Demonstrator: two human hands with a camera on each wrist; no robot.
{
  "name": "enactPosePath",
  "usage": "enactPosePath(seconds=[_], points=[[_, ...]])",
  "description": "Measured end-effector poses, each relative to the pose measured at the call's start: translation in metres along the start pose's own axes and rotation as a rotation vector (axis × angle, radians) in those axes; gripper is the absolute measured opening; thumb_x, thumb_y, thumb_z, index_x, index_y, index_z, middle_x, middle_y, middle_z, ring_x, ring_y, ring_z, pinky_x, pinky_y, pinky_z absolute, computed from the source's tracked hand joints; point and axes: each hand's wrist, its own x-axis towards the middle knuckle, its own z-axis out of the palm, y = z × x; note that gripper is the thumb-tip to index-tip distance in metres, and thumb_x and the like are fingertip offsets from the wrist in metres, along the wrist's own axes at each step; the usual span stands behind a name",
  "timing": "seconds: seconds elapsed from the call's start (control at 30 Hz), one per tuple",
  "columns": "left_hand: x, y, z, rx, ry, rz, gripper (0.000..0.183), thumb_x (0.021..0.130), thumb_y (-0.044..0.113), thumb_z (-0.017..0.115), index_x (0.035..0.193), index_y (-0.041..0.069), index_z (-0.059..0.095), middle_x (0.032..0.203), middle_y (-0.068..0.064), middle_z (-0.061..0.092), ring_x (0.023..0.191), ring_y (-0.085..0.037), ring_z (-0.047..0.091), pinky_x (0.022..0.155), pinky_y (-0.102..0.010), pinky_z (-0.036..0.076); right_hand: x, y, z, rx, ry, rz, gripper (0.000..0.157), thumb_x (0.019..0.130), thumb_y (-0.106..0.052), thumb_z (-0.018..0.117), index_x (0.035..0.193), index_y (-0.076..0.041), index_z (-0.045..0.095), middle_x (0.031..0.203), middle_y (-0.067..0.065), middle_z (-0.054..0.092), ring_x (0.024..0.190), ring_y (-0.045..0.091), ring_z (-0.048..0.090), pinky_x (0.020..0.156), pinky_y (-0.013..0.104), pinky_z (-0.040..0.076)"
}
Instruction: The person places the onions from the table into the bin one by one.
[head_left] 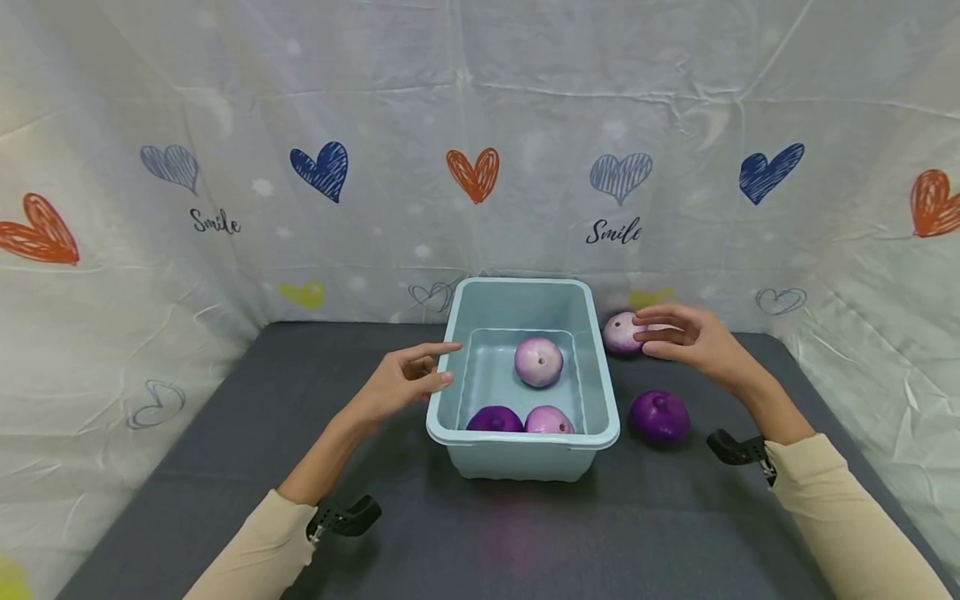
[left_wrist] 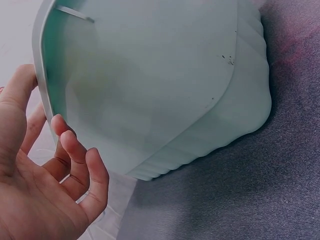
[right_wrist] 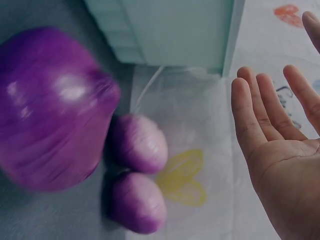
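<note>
A light blue plastic bin (head_left: 525, 440) holds a pale purple onion (head_left: 538, 362) in its middle, with a dark purple onion (head_left: 495, 419) and another pale onion (head_left: 549, 420) near the front wall. My left hand (head_left: 397, 379) rests thumb and index finger on the bin's left rim, its other fingers loosely bent outside. Fingers extended, my right hand (head_left: 693, 342) hovers by a pale onion (head_left: 622, 333) at the table's back. The right wrist view shows two back onions, a nearer-bin one (right_wrist: 140, 143) and its neighbour (right_wrist: 138, 202), both apart from the empty hand.
Right of the bin lies a large dark purple onion (head_left: 660, 417), closer to me than the pale pair. A dark grey cloth covers the table (head_left: 480, 542). Behind it hangs a white curtain (head_left: 540, 108) printed with hearts. Each wrist wears a black camera mount (head_left: 352, 517).
</note>
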Motion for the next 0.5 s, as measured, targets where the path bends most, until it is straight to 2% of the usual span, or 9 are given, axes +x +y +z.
enactPosePath(seconds=[0.13, 0.33, 0.5], points=[[0.000, -0.001, 0.000, 0.006, 0.005, -0.001, 0.049, 0.098, 0.026, 0.071, 0.145, 0.019, 0.060, 0.083, -0.010, 0.051, 0.076, -0.028, 0.054, 0.076, -0.050, 0.050, -0.009, 0.010, -0.004, -0.028, 0.008, 0.005, 0.045, 0.096, 0.003, 0.068, 0.137, 0.011, 0.053, 0.134, 0.019, 0.058, 0.122, 0.033, 0.060, 0.089, 0.033, 0.053], [0.000, 0.000, 0.001, -0.013, -0.007, 0.000, 0.048, 0.099, 0.026, 0.070, 0.146, 0.021, 0.059, 0.085, -0.012, 0.052, 0.081, -0.039, 0.055, 0.078, -0.054, 0.049, -0.031, 0.027, -0.006, -0.111, -0.004, 0.034, 0.056, 0.094, 0.000, 0.072, 0.144, 0.009, 0.047, 0.143, 0.022, 0.050, 0.130, 0.032, 0.053, 0.098, 0.030, 0.048], [-0.001, 0.001, 0.001, -0.017, -0.003, -0.001, 0.048, 0.099, 0.026, 0.070, 0.146, 0.022, 0.059, 0.085, -0.013, 0.052, 0.081, -0.040, 0.054, 0.077, -0.055, 0.049, -0.051, 0.040, -0.006, -0.223, -0.022, 0.078, 0.066, 0.093, -0.006, 0.076, 0.149, 0.003, 0.043, 0.151, 0.021, 0.042, 0.136, 0.042, 0.042, 0.105, 0.040, 0.041]])
